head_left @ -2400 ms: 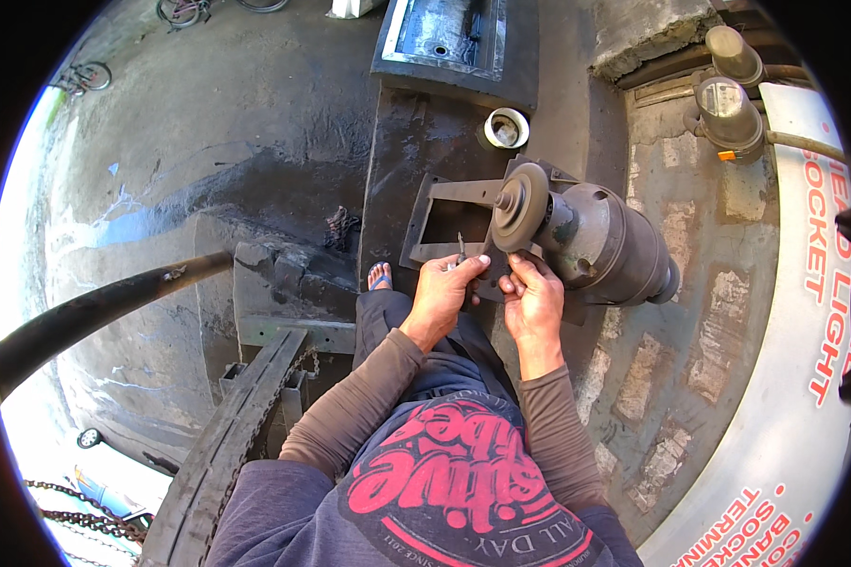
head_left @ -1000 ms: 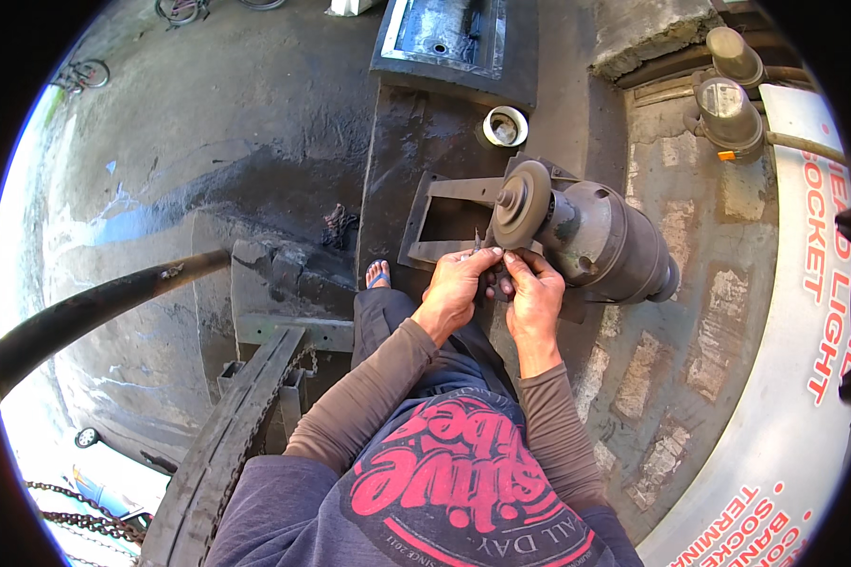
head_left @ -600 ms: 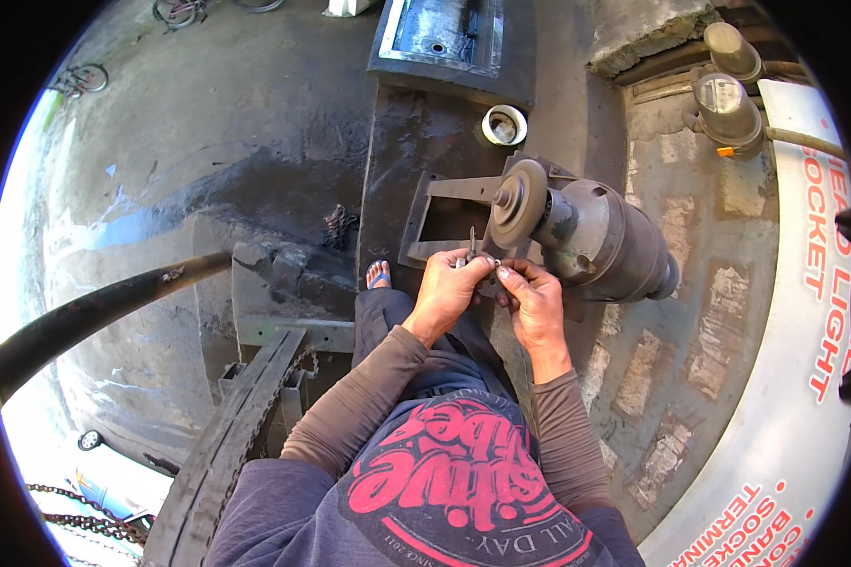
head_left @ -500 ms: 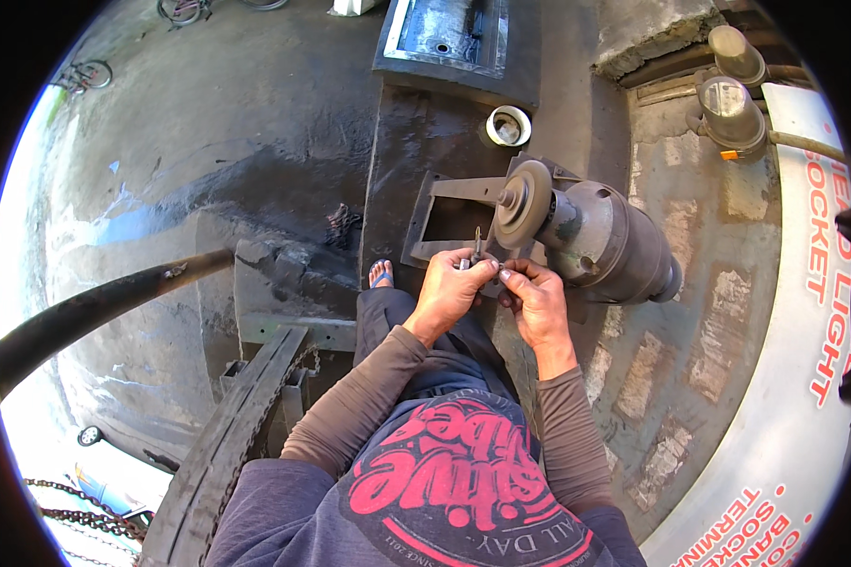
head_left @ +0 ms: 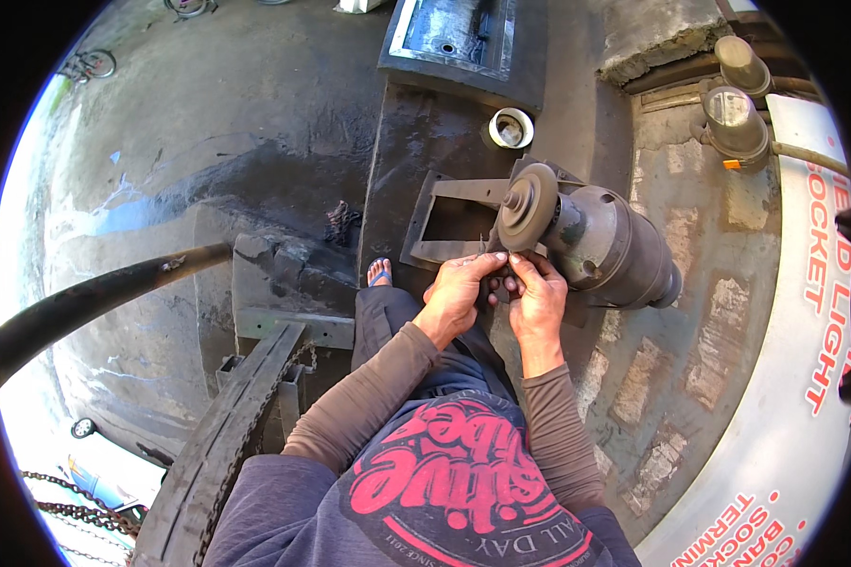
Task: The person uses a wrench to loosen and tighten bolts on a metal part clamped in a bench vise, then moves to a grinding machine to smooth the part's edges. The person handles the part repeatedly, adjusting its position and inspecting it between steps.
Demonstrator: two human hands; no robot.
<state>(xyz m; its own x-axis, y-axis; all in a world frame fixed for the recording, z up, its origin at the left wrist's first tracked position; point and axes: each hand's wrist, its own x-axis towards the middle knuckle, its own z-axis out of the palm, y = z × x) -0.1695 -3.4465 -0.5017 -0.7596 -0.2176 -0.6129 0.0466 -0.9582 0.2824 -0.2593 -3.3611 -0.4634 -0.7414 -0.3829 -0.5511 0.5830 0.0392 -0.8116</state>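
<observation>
My left hand (head_left: pixel 456 295) and my right hand (head_left: pixel 540 300) come together just below a grinding wheel (head_left: pixel 527 206). Both are closed, thumbs and fingertips nearly touching at the wheel's lower edge. Between them is a small dark metal piece (head_left: pixel 494 286), mostly covered by the fingers; its kind does not show. Whether it touches the wheel I cannot tell. The wheel sits on the shaft of a dusty grinder motor (head_left: pixel 613 246), to the right of the hands. A dark metal frame (head_left: pixel 459 251) lies under and left of the wheel.
A white bucket (head_left: pixel 511 128) stands beyond the wheel, before a metal basin (head_left: pixel 451 38). To my left are a long metal beam (head_left: pixel 227 425) with a chain and a thick dark pipe (head_left: pixel 113 300). A white printed banner (head_left: pixel 771 378) edges the right, near two dark cylinders (head_left: pixel 736 123).
Both hands have drawn closer together at the wheel. The small piece, which stuck up above the left fingers, is now mostly hidden between the hands.
</observation>
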